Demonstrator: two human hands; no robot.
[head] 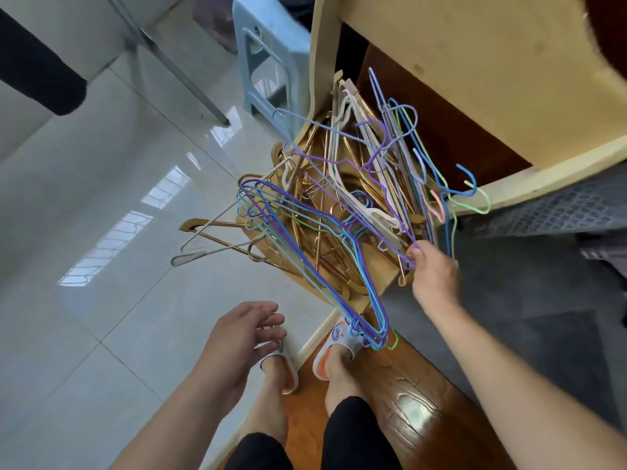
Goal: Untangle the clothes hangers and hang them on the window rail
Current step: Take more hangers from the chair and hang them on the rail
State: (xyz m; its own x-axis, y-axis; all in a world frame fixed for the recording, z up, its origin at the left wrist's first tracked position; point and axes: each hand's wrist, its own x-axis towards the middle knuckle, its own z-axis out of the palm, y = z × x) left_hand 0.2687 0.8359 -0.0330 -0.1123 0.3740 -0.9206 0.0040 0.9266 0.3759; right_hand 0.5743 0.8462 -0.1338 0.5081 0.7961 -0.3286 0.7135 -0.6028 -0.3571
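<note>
R hand (432, 276) pinches hangers (325, 212) at cabinet (475, 79) edge.

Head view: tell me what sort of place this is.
Probably a room at home, perhaps a bedroom: a tangle of clothes hangers beside wooden furniture, a plastic stool, glossy floor tiles.

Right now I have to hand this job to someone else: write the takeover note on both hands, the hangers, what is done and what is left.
Right hand: pinches a purple wire hanger at the near edge of the tangled hanger pile.
Left hand: open, holds nothing, hovers above the feet.
A bunch of blue and purple wire hangers droops from the pile toward the slippers. Gold and white hangers are meshed in behind.
Done: nothing seen separated yet.
Left: free each hanger and hang it; the window rail is not in view.
</note>
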